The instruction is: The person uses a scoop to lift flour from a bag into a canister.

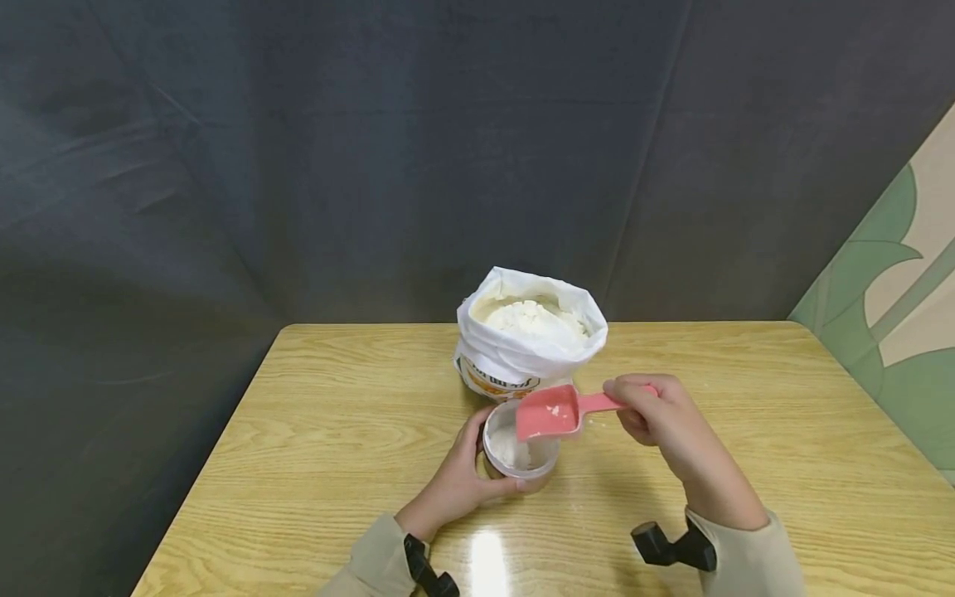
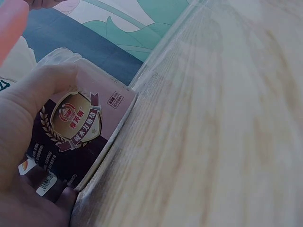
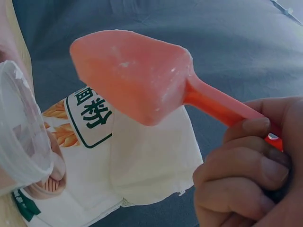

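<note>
A pink plastic scoop (image 1: 548, 412) with white bits of flour on it is tilted over a clear round jar (image 1: 522, 473). My right hand (image 1: 660, 414) grips the scoop's handle. In the right wrist view the underside of the scoop (image 3: 137, 75) shows, with fingers curled round the handle. My left hand (image 1: 466, 481) holds the jar, its fingers and thumb wrapped around the side. White flour (image 1: 507, 448) lies inside the jar. The left wrist view shows the jar's printed label (image 2: 73, 123) and its base on the table.
Just behind the jar stands an open white flour bag (image 1: 530, 332), filled with flour and its rim folded outward. The wooden table (image 1: 336, 414) reaches a dark cloth (image 1: 448, 166) at the back. A leaf-patterned wall (image 1: 895, 290) is on the right.
</note>
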Available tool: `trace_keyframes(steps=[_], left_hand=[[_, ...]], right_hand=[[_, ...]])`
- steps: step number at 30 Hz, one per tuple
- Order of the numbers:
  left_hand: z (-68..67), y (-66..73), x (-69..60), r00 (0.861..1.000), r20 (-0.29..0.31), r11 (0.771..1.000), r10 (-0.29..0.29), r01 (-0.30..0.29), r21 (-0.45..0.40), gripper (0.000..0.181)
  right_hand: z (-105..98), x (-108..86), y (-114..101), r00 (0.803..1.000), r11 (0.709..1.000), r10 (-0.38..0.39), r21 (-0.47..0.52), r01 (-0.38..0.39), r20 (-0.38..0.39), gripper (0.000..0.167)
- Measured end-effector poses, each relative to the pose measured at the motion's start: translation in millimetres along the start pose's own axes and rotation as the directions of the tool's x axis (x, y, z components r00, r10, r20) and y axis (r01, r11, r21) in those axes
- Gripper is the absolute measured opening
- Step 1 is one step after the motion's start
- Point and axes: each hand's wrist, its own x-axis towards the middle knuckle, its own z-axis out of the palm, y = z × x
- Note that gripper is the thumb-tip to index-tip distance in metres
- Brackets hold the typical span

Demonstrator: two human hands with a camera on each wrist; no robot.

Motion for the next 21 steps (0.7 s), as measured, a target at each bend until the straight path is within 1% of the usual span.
trace_keyframes(steps=[5,9,14,18,21], left_hand=[[-0.3,-0.3,0.1,1.0,0.002,1.0,0.001,-0.001,-0.008,0.102],[0.7,-0.7,0.0,1.0,0.003,1.0,0.002,-0.002,-0.014,0.102],[1.1,-1.0,-0.4,1.0,0.0,1.0,0.01,-0.01,-0.012,0.102],[0.9,-1.6,0.3,1.0,0.0,1.0,0.014,-0.014,-0.012,0.101],[0.5,-1.8,0.8,1.0,0.001,1.0,0.008,-0.008,-0.017,0.1]], right_hand=[[0.9,-0.1,-1.9,0.999,0.995,-0.026,0.098,0.028,-0.019,0.042],[2.6,-1.5,-4.1,0.997,0.983,-0.036,0.176,0.048,-0.072,0.044],[5.0,-3.1,-6.2,0.991,0.969,-0.051,0.236,0.079,-0.122,0.047],[6.4,-4.0,-6.8,0.985,0.947,-0.066,0.301,0.111,-0.158,0.047],[6.9,-4.1,-7.3,0.979,0.926,-0.073,0.353,0.137,-0.19,0.046]])
